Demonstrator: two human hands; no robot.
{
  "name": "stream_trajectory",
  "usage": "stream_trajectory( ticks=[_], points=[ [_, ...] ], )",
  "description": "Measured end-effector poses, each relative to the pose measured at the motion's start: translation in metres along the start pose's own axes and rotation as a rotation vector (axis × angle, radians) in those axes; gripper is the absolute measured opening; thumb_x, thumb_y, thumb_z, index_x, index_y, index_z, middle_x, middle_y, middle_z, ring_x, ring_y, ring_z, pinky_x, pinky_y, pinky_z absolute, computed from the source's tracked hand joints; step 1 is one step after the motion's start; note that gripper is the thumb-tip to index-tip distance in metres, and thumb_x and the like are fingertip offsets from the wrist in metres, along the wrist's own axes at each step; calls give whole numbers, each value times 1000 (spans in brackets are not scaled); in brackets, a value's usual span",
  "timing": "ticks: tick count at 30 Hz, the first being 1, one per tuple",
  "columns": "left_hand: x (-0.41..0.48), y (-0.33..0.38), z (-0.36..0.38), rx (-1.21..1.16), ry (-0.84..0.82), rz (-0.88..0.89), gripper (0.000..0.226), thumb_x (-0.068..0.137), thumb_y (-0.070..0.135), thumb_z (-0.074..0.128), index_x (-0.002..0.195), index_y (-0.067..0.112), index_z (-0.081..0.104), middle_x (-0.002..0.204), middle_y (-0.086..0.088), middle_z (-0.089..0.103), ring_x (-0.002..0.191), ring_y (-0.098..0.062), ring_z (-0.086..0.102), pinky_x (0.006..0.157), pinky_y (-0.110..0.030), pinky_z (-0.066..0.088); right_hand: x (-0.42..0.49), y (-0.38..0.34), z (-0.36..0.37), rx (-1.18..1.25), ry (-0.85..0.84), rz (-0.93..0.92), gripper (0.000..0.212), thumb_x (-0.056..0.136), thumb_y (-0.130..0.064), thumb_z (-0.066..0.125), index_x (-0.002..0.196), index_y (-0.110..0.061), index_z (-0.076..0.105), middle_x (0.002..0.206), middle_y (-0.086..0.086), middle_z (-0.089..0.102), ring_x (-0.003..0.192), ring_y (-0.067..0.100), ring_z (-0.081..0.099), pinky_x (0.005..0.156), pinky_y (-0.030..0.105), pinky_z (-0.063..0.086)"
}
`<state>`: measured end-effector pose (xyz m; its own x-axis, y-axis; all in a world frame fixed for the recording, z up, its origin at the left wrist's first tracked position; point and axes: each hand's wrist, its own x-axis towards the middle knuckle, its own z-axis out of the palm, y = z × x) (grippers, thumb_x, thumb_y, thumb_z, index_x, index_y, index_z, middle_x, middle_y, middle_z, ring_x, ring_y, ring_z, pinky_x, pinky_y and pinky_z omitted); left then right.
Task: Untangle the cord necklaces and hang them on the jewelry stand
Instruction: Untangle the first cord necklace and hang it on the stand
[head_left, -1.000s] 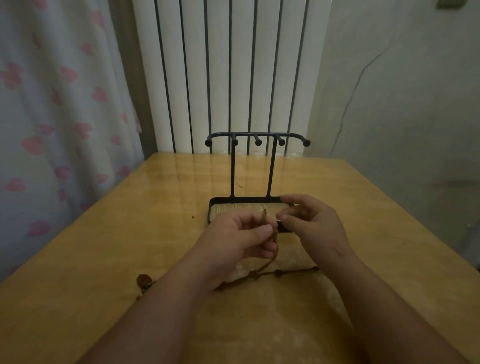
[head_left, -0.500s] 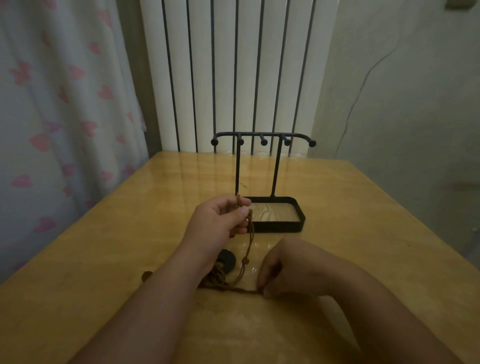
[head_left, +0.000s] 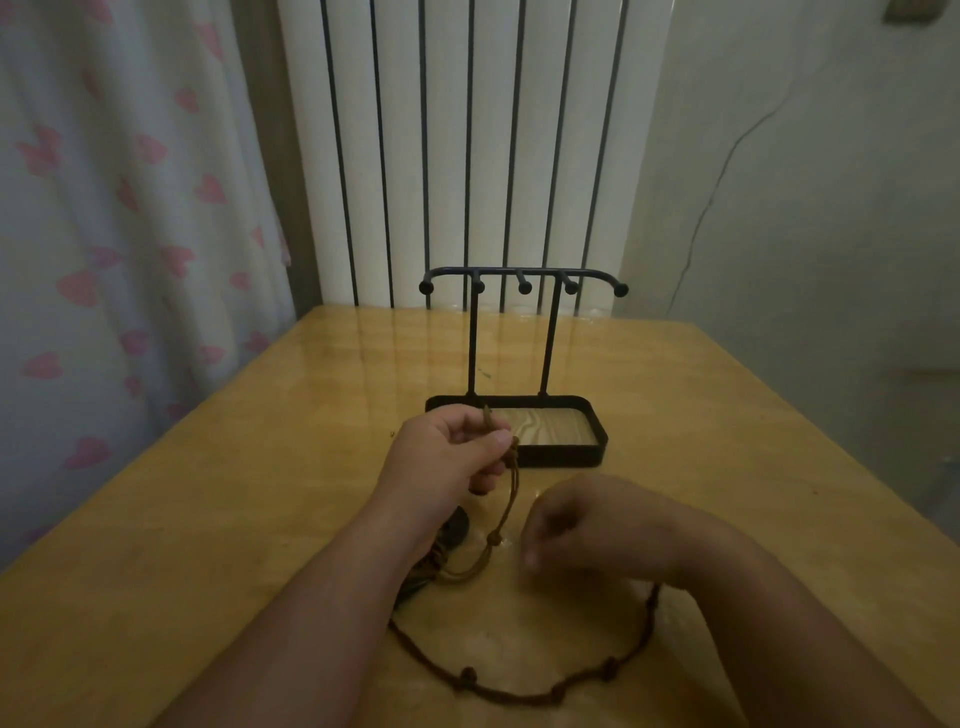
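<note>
The left hand was raised just in front of the jewelry stand, at the near left corner of its tray. Its thumb and forefinger pinched the upper end of the light brown cord. From that pinch the cord hung down and away from the stand, its long axis running almost straight back toward the person. It ended in the tangle, which lay on the surface beside the left wrist. A dark round pendant sat at the stand-side edge of that tangle.

The dark knotted cord left the tangle on the side farthest from the stand, swept in a wide loop across the surface and ended under the right wrist. The right hand was low in front of the tray, farther from the stand than the left hand, with its fingers curled downward. It was blurred, so whether it held any cord could not be told.

By this layout, the separating pull would run along the line from stand to tangle. The left hand was nearer the hooks and had a cord end up. The right hand was nearer the dark loop and seemed placed to pin it. No cord hung on the hooks yet.
</note>
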<state>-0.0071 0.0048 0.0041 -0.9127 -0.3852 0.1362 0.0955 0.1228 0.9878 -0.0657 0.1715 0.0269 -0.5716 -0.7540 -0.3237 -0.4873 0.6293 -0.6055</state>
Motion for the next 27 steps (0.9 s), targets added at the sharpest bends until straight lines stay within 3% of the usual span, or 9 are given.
stream_trajectory(
  ticks=[4,6,11,15,19,23,27],
  points=[
    [-1,-2,3,83,54,1,8,87,18,72,90,26,72,80,8,74,78,-6,69,70,-26,52,18,13,7,179,498,106,7,87,-20,65,90,-26,67,92,-5,66,86,11,62,83,36,56],
    [-2,-2,6,117,70,-8,6,85,21,74,84,26,74,80,7,73,80,-10,69,72,-30,56,25,13,12,329,606,32,14,87,-17,62,95,-28,64,95,-5,66,87,12,63,80,35,57],
    [-5,-3,8,117,90,-39,10,90,21,69,82,20,76,76,1,74,77,-17,71,74,-36,61,30,7,25,534,539,-193,28,87,-16,66,110,-33,62,98,-7,69,87,5,68,75,27,57],
    [-4,-1,7,95,86,-76,18,93,21,65,80,16,76,74,-4,73,71,-18,70,74,-37,62,30,3,28,426,709,-191,19,86,-24,72,104,-30,68,82,-7,70,72,3,67,61,19,54],
    [-4,2,5,95,95,-100,19,94,23,63,82,15,75,77,-5,74,72,-17,68,70,-32,60,27,-3,25,280,749,-173,15,83,-28,75,90,-37,65,76,-9,69,69,-3,65,61,16,52],
    [-5,3,2,216,171,-1,12,94,28,63,91,20,72,80,1,71,73,-11,66,60,-21,50,22,-11,14,241,640,-77,12,82,-26,76,85,-29,65,74,-7,70,64,-1,66,55,13,49],
    [-5,4,0,288,137,111,11,91,17,66,95,26,69,81,6,68,72,-5,64,60,-16,50,21,-14,8,216,507,-6,10,80,-23,78,84,-24,70,76,-4,72,67,5,68,59,19,57]
  ],
)
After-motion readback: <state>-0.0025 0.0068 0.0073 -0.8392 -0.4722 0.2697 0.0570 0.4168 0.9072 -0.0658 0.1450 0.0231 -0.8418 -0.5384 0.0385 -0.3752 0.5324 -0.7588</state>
